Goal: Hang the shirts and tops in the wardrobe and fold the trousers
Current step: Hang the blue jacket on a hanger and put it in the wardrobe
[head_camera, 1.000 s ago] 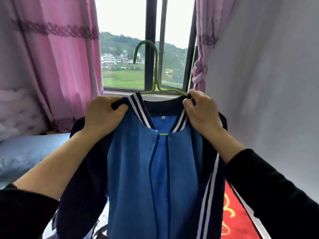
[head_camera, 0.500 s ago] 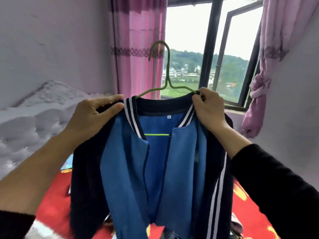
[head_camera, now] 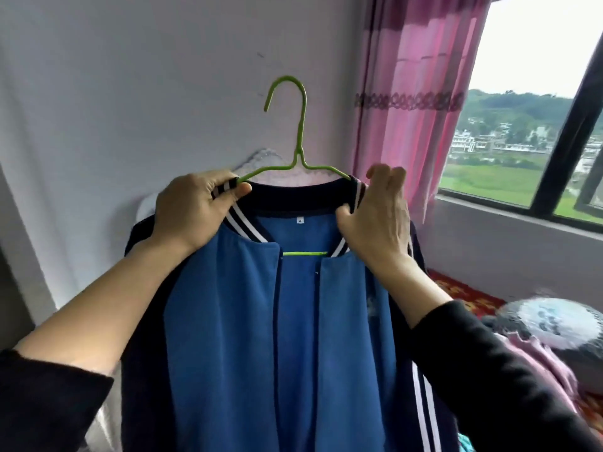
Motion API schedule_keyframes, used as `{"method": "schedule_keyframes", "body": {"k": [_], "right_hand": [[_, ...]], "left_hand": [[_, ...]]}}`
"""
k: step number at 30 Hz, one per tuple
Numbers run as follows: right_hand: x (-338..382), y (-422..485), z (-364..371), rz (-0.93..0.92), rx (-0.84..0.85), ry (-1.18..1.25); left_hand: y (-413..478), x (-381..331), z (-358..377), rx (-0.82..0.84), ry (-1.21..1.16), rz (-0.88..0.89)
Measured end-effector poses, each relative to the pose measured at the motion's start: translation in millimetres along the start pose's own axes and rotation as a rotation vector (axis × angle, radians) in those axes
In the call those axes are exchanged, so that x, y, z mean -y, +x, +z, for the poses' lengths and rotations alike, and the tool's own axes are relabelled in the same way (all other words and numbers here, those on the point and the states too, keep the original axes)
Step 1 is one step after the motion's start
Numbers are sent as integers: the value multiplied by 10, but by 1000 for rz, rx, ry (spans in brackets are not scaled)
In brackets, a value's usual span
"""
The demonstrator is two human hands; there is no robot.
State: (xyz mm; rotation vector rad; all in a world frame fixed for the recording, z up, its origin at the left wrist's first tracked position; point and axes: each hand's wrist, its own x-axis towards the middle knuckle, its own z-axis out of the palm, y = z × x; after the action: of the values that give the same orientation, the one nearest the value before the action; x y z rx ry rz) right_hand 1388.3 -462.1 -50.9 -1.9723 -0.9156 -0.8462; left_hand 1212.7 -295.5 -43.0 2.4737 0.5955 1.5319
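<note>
Blue-and-navy zip jacket (head_camera: 248,321), soft, limp and probably light, hangs on a thin green hanger (head_camera: 301,138), left hand (head_camera: 192,213) and right hand (head_camera: 378,220) pinching its collar ends.

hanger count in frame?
1. The hanger sits inside the jacket, its hook sticking up above the collar, between the left hand and right hand, which both grip the collar. Others may be hidden behind the jacket.

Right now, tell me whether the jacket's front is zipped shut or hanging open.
Open. On the blue jacket, the two front panels hang apart below the collar, and the green hanger shows its crossbar in the gap.
</note>
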Motion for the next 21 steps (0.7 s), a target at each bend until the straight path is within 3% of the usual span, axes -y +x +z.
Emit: {"method": "schedule_keyframes", "body": {"k": [5,9,13,16,18,21], "right_hand": [[947,-264,473,57,205,264],[1869,-523,891,-128,367,409],[2712,-510,1234,-373,193,435],[3521,-468,1451,-557,360,416],[4050,-461,1618,-499,528,522],[4470,-454,1928,-411,594,611]], "left_hand": [[-240,702,-771,-34,118,-108],[-473,1379,-1490,-53,146,-188],[-662,1988,-2231,-116,161,-197],[-718,2349,-2681,-155,204,-199],[-747,2602,-2969,-152,248,-229],[-780,2922,-3186,-46,338,-302]]}}
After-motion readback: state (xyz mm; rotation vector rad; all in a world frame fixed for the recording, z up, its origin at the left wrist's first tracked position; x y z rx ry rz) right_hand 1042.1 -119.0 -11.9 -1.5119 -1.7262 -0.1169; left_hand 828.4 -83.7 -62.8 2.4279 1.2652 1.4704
